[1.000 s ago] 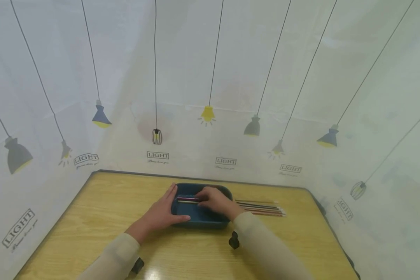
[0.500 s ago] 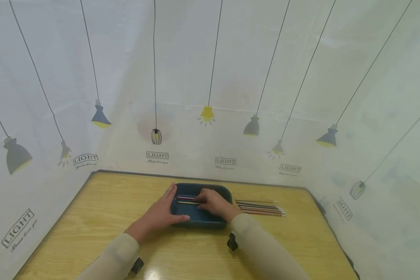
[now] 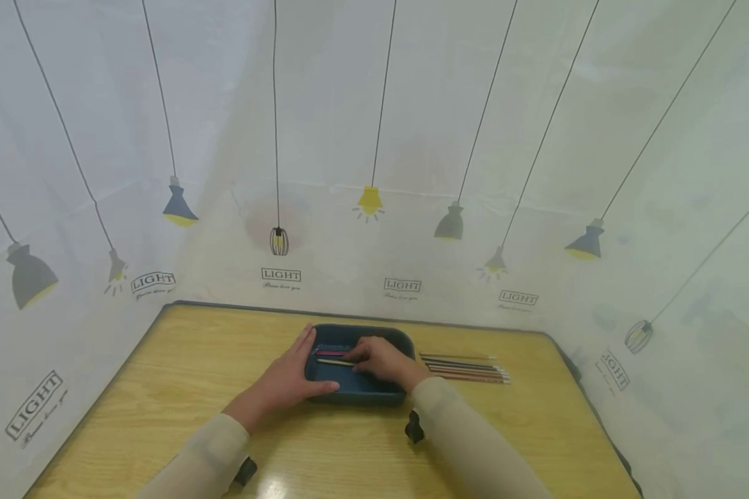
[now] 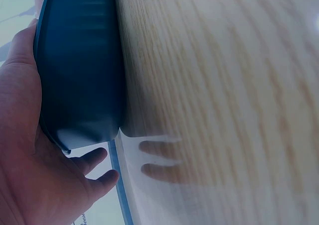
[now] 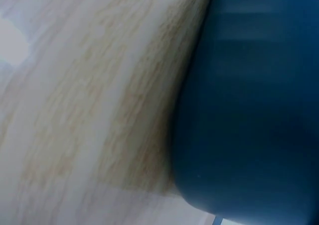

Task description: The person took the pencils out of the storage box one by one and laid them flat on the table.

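Observation:
A dark blue rectangular tray (image 3: 357,398) sits on the table. My left hand (image 3: 287,378) rests against its left end, thumb along the near rim and other fingers stretched toward the far left corner. The left wrist view shows this hand (image 4: 37,180) with its lower fingers (image 4: 104,181) hanging past the tray's end. Inside the tray lie a purple pencil (image 3: 331,353) and a pale yellow pencil (image 3: 333,362), pointing left. My right hand (image 3: 383,360) reaches in and pinches at the pencils' right part, which it hides. Only the tray's side (image 5: 239,110) shows in the right wrist view.
Several pencils (image 3: 465,369) lie side by side on the table right of the tray. The wooden table (image 3: 324,457) ends at a white printed curtain (image 3: 324,298) behind and at both sides. A dark device hangs under each wrist.
The pale pencil has shifted slightly toward me, widening the gap from the purple one. My right fingers have moved a little inside the tray; my left hand stays put.

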Demonstrator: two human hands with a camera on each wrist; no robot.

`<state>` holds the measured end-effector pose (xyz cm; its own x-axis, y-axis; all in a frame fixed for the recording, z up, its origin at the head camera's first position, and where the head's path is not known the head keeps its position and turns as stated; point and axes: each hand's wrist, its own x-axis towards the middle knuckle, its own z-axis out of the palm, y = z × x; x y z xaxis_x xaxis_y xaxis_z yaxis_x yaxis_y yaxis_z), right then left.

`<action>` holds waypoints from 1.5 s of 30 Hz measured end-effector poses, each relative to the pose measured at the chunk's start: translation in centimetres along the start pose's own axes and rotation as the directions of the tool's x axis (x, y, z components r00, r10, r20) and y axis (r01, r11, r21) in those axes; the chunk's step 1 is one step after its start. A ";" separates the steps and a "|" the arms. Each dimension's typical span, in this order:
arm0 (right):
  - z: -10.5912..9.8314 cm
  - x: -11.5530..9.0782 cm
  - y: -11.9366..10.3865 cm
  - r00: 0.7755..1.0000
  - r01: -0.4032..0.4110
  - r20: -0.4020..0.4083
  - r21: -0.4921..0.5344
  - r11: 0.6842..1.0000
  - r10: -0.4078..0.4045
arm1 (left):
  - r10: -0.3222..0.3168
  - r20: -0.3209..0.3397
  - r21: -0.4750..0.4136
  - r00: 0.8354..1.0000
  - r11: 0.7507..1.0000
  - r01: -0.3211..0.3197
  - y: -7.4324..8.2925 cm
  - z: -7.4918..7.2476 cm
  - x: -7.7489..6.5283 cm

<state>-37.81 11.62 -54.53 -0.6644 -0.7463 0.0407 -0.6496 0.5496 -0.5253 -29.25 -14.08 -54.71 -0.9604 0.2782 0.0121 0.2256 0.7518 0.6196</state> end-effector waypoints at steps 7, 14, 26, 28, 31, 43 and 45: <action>0.0 0.1 -0.1 1.000 0.004 -0.009 -0.023 1.000 -0.005 | 0.003 0.001 0.009 1.000 1.000 -0.003 -0.1 0.0 0.0; 0.0 0.0 -0.2 0.999 0.020 -0.027 -0.039 0.999 -0.021 | 0.020 -0.008 0.002 1.000 1.000 -0.020 0.0 0.0 -0.2; -0.1 -0.3 -0.3 0.998 0.053 -0.036 -0.019 0.998 -0.054 | 0.007 0.001 -0.003 1.000 1.000 -0.007 -0.2 0.1 -0.1; -0.2 -0.4 -0.4 0.997 0.060 -0.041 -0.013 0.998 -0.061 | 0.011 -0.001 -0.002 1.000 1.000 -0.011 -0.1 0.1 -0.2; -0.4 -0.5 -0.3 0.996 0.074 -0.053 -0.003 0.997 -0.074 | 0.008 -0.006 0.000 1.000 1.000 -0.008 0.0 0.0 -0.2; -2.2 -1.3 -1.3 0.995 0.065 -0.068 -0.040 0.997 -0.068 | 0.006 -0.011 0.006 1.000 1.000 -0.006 -0.2 0.0 0.0; -2.6 -1.6 -1.5 0.995 0.063 -0.071 -0.054 0.997 -0.067 | 0.006 -0.008 0.006 1.000 1.000 -0.006 -0.1 0.1 0.0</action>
<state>-36.77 12.93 -51.61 -0.6440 -0.7528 0.1363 -0.7094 0.5209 -0.4748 -29.24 -14.16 -54.84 -0.9603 0.2781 0.0224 0.2325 0.7536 0.6148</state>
